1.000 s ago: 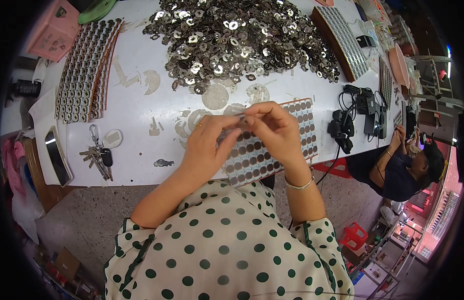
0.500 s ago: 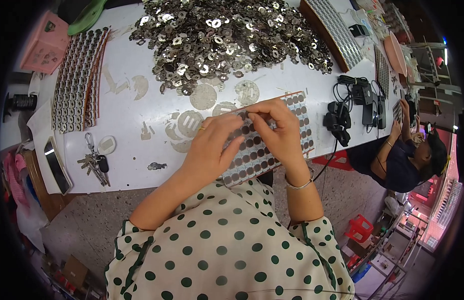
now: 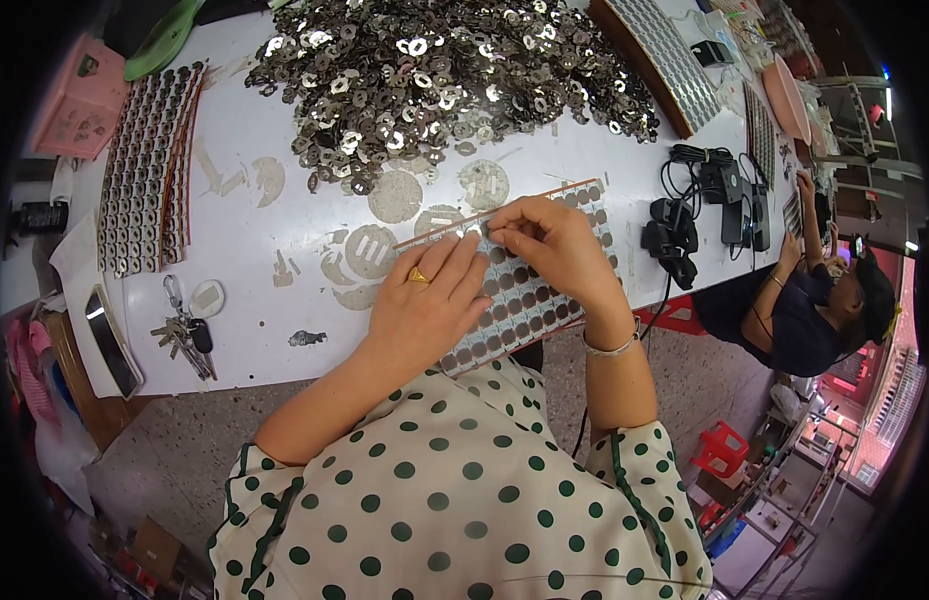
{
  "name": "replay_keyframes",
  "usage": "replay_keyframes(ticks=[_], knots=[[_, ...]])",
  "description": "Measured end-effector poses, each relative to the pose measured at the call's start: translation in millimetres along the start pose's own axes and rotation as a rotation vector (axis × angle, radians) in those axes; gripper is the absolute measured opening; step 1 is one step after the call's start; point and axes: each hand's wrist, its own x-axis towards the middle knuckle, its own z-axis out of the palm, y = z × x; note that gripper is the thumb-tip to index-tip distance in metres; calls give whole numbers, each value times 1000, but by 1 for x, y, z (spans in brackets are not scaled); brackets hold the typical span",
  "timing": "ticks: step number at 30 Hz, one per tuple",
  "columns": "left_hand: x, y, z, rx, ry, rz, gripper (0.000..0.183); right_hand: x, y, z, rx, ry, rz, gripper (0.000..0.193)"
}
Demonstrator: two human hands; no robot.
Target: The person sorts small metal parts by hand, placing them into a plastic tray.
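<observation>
A flat panel [image 3: 518, 318] with rows of dark round discs lies tilted at the table's near edge. My left hand [image 3: 427, 295], with a gold ring, rests on the panel's left part. Its fingers are stretched out, their tips at the far edge. Beside those tips, my right hand [image 3: 555, 250] pinches thumb and forefinger together over the far row. Whatever sits in the pinch is too small to make out. Beyond both hands spreads a large heap of small shiny metal pieces [image 3: 435, 85], many ring-shaped.
Stacked panels [image 3: 150, 165] stand at the left, near keys [image 3: 190, 335] and a phone [image 3: 113, 340]. A pink bin [image 3: 82, 105] is behind them. Black adapters and cables [image 3: 675, 240] lie right of my panel. Another stack of panels [image 3: 665, 70] stands far right. A co-worker [image 3: 810, 310] sits at the right.
My left hand has flattened onto the panel, its fingertips now beside the right hand's pinch. The right hand stays near the far edge, still pinching.
</observation>
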Motion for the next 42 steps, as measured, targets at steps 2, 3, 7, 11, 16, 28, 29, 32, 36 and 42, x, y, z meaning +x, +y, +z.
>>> replay_keyframes(ticks=[2,3,7,11,16,28,29,32,36,42], knots=[[-1,0,1,4,1,-2,46,0,-2,3,-25,3,-54,14],[-1,0,2,7,5,-5,46,1,-2,3,-59,6,-86,16],[-1,1,3,10,5,-9,46,4,2,8,-138,104,-192,21],[1,2,2,12,0,-6,46,0,10,14,-80,167,-103,22],[-1,2,4,16,13,-7,46,-1,5,15,-143,134,-191,18],[1,-1,4,7,32,17,40,55,-30,37,-512,224,-670,31],[2,-1,4,2,30,17,40,62,-25,38,-605,217,-716,30],[3,-1,1,4,36,16,37,63,-22,40,-441,226,-637,26],[2,0,1,-17,26,8,37,49,-13,19,710,36,-31,18],[4,1,-2,32,-15,6,36,17,7,-8,1031,-112,148,20]])
